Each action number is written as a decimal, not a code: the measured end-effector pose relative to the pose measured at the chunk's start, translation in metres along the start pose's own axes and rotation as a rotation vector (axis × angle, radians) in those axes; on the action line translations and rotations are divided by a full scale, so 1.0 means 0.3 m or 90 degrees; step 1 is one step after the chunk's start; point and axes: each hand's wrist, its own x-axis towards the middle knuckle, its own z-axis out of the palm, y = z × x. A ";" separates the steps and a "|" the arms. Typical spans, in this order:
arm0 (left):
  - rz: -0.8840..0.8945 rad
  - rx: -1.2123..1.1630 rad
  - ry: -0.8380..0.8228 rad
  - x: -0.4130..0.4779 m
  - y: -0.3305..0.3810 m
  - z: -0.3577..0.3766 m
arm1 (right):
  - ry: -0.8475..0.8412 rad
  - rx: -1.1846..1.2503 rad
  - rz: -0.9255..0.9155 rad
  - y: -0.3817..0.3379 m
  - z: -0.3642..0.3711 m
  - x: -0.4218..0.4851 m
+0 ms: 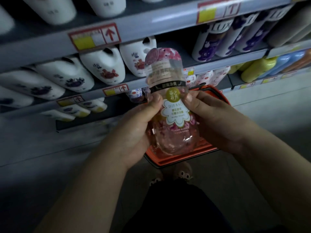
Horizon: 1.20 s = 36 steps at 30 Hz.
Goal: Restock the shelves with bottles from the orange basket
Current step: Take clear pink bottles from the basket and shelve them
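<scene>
Item: pink bottle (pixel 168 105), upright above orange basket (pixel 181 159). Grip: left hand (pixel 134 130) and right hand (pixel 217 121) clasp its sides. Advised: label outward, shelve beside matching bottles (pixel 204 78), 2 o'clock.

On the middle shelf (pixel 186 60) a gap is left free between the white jugs (pixel 107 68) at left and the purple-flowered bottles (pixel 212 42) at right; the near floor (pixel 218 174) is occupied by the orange basket (pixel 176 161).
</scene>
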 end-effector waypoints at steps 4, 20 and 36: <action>0.016 0.038 0.003 -0.111 0.116 0.110 | -0.003 -0.012 -0.020 -0.107 0.047 -0.111; 0.161 0.095 0.027 -0.427 0.476 0.472 | -0.030 -0.052 -0.138 -0.536 0.193 -0.487; 0.334 0.061 0.168 -0.519 0.716 0.547 | -0.028 -0.320 -0.334 -0.796 0.363 -0.573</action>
